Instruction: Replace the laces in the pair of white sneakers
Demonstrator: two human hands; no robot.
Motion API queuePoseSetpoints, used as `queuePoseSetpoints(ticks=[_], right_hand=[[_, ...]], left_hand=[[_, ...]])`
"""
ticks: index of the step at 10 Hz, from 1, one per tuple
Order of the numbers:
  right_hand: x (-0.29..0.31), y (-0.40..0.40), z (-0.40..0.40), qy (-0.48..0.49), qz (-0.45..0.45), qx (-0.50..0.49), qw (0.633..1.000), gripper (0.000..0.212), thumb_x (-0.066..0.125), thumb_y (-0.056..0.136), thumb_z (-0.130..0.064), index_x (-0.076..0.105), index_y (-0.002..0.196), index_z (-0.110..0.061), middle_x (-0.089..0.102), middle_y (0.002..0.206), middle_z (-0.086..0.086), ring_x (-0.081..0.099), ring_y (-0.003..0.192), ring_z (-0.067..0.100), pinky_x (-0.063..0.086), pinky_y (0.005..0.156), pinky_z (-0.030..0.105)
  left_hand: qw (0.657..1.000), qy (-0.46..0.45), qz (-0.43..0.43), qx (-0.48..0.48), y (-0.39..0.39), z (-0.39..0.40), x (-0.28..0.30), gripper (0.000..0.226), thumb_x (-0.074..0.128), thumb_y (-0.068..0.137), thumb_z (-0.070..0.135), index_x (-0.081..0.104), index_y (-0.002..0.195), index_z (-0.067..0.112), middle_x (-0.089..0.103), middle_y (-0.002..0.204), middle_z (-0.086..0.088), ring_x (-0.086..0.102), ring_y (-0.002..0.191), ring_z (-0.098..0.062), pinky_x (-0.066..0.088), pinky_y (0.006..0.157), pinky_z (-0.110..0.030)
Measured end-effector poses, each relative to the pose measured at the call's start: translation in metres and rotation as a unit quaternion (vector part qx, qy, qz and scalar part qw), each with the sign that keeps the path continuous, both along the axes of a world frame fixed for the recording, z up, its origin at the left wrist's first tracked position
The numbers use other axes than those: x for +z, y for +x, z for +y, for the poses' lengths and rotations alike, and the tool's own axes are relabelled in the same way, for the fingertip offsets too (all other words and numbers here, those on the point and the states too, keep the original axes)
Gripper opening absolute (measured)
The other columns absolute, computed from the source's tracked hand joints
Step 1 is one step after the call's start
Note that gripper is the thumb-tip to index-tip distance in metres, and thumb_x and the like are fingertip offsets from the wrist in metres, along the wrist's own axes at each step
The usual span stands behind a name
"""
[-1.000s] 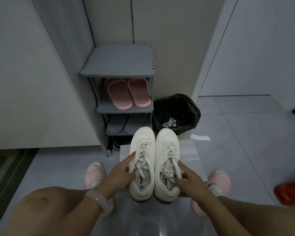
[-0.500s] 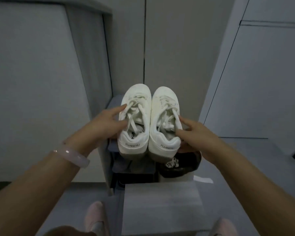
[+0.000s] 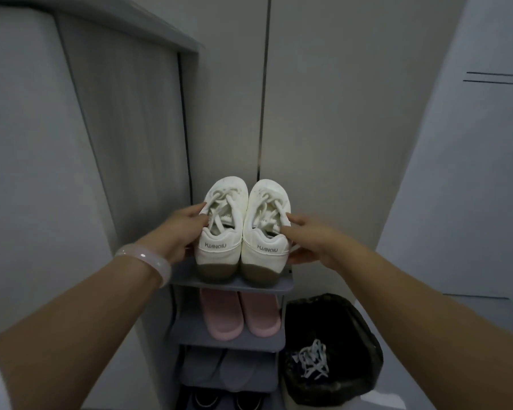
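Two white sneakers stand side by side, heels toward me, on the top shelf of a grey shoe rack (image 3: 184,276). Both are laced with white laces. My left hand (image 3: 181,232) grips the outer side of the left sneaker (image 3: 219,250). My right hand (image 3: 311,241) grips the outer side of the right sneaker (image 3: 264,253). Their soles rest on or just above the shelf; I cannot tell which. A bundle of white laces (image 3: 311,362) lies inside a black-lined bin (image 3: 353,329) to the right of the rack.
Pink slippers (image 3: 237,318) sit on the second shelf, grey slippers (image 3: 219,368) on the third, dark shoes (image 3: 219,400) at the bottom. Cabinet doors rise behind the rack, a grey wall panel to its left, a white wall to its right.
I have stood up and carried both sneakers forward from above the low stool to the rack's top shelf. The view has tilted up toward the cabinet.
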State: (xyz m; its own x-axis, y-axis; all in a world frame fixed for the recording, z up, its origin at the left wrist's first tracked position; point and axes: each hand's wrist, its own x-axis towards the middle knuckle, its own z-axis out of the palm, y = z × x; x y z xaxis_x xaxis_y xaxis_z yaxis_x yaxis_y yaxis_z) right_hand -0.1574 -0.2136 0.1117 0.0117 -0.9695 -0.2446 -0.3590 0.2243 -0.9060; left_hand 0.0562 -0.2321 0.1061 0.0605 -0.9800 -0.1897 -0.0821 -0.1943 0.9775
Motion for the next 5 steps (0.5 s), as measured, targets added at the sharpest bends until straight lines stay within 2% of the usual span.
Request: queuePoseSetpoints(ticks=[1,2,3,4,5], right_hand=[[-0.015,0.006,-0.011,0.015,0.000,0.004,1.000,0.050,0.056,0.090,-0.027,0.043,0.139,-0.024,0.059,0.112,0.006,0.060,0.068,0.014,0.056,0.051,0.020],[-0.020,0.009,-0.011,0.018,0.007,0.007,1.000,0.048,0.054,0.091,-0.028,0.044,0.137,-0.023,0.058,0.101,0.004,0.058,0.067,0.014,0.055,0.051,0.020],[-0.022,0.011,-0.012,0.025,0.028,-0.004,0.999,0.045,0.048,0.094,-0.033,0.044,0.137,-0.022,0.055,0.104,0.005,0.058,0.068,0.016,0.056,0.054,0.023],[-0.019,0.013,-0.006,0.026,0.031,-0.011,0.999,0.043,0.041,0.097,-0.034,0.042,0.138,-0.020,0.054,0.109,0.005,0.058,0.072,0.016,0.055,0.061,0.026],[-0.008,0.016,0.024,-0.034,0.084,0.003,0.996,0.045,0.032,0.101,-0.031,0.033,0.144,-0.018,0.047,0.135,0.006,0.054,0.112,0.023,0.046,0.093,0.035]], left_hand=[[1.000,0.002,-0.003,0.008,0.008,-0.012,-0.020,0.040,0.043,0.094,0.007,0.054,0.130,0.021,0.066,0.103,-0.009,0.055,0.061,-0.014,0.041,0.039,-0.013],[1.000,-0.001,0.005,0.006,0.013,-0.014,-0.027,0.039,0.045,0.094,0.006,0.054,0.130,0.016,0.065,0.116,-0.013,0.060,0.071,-0.017,0.050,0.052,-0.019],[0.999,0.016,0.024,-0.039,0.024,-0.022,-0.038,0.037,0.049,0.096,0.018,0.051,0.132,0.020,0.063,0.122,-0.009,0.063,0.103,-0.024,0.050,0.094,-0.039],[0.996,0.023,0.022,-0.084,0.020,-0.013,-0.033,0.037,0.043,0.098,0.031,0.048,0.134,0.024,0.060,0.126,-0.004,0.058,0.114,-0.022,0.042,0.105,-0.041],[0.994,-0.034,-0.040,-0.093,0.011,0.011,-0.018,0.056,0.040,0.091,0.054,0.036,0.141,0.029,0.039,0.147,0.002,0.037,0.134,-0.015,0.023,0.117,-0.037]])
